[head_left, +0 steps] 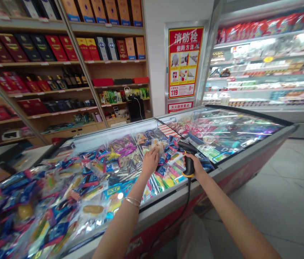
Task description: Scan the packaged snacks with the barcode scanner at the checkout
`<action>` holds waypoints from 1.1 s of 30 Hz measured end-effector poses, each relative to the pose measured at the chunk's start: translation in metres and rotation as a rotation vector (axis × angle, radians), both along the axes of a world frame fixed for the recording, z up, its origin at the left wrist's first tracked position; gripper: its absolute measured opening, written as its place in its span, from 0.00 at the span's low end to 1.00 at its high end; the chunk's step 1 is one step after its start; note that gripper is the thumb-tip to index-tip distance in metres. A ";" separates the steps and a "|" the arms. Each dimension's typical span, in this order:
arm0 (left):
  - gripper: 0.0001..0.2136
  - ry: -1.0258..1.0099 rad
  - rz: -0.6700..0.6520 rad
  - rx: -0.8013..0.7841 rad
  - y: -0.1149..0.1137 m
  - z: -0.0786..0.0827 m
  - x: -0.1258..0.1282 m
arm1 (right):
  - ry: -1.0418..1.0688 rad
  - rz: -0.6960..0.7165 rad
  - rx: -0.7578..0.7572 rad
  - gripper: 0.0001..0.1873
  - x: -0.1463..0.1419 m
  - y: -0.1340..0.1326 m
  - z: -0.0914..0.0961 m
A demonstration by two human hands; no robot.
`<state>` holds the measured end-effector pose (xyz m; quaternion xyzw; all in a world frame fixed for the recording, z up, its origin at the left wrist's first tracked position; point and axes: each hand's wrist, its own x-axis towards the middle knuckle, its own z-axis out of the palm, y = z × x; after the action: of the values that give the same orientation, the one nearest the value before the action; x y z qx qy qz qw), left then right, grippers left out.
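Observation:
My left hand [150,160], a bangle on its wrist, reaches over the chest freezer with its fingers closed on a clear packet [161,146] with pale tan contents. The fingers partly cover the packet. In my right hand [198,166] is a black and yellow barcode scanner [189,166], upright by its handle, its head pointing left towards the packets. A black cable [187,198] hangs from the handle. Beneath and around my hands lie many blue-labelled clear snack packets [112,165]; several show brownish sausage-like or corn-like pieces.
The freezer's grey rim [165,204] runs in front of me, and a glass lid [235,124] covers its right part. Shelves of boxed goods [56,46] stand behind at left. A red fire-hydrant sign [185,63] hangs on the wall; a lit refrigerated display [265,68] stands right.

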<state>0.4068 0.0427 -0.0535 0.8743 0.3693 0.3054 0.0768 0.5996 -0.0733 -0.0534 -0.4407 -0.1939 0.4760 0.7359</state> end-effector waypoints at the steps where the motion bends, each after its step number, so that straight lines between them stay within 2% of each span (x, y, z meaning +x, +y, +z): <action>1: 0.20 -0.003 -0.002 -0.002 0.000 0.000 0.000 | 0.001 0.000 -0.002 0.09 0.000 0.000 0.000; 6: 0.20 -0.053 -0.005 -0.034 -0.002 0.005 0.000 | 0.017 0.008 0.001 0.09 -0.001 -0.002 0.003; 8: 0.19 -0.108 0.008 -0.064 -0.001 0.013 -0.005 | 0.028 0.008 0.010 0.09 -0.002 -0.003 0.005; 11: 0.18 -0.201 0.033 -0.083 0.004 0.035 -0.022 | 0.035 0.018 0.028 0.09 -0.007 -0.005 0.011; 14: 0.16 -0.246 0.056 -0.021 0.012 0.060 -0.054 | 0.044 0.066 0.053 0.10 -0.019 -0.005 0.022; 17: 0.15 -0.256 0.126 0.039 0.020 0.082 -0.099 | 0.054 0.177 0.057 0.10 -0.042 0.000 0.036; 21: 0.16 -0.277 0.237 0.070 0.029 0.098 -0.168 | 0.024 0.297 0.071 0.08 -0.087 0.019 0.051; 24: 0.15 -0.291 0.334 0.059 0.034 0.100 -0.215 | 0.008 0.359 0.115 0.06 -0.127 0.039 0.057; 27: 0.15 -0.295 0.445 0.034 0.038 0.096 -0.259 | 0.014 0.440 0.124 0.06 -0.166 0.058 0.060; 30: 0.16 -0.281 0.562 0.000 0.042 0.087 -0.295 | -0.003 0.557 0.106 0.08 -0.202 0.075 0.059; 33: 0.17 -0.228 0.677 -0.043 0.044 0.074 -0.321 | -0.015 0.671 0.078 0.09 -0.233 0.090 0.053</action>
<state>0.0860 0.0870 0.0202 0.6610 0.6334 0.4013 0.0302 0.3665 0.0165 -0.0001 -0.3272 -0.3515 0.6806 0.5534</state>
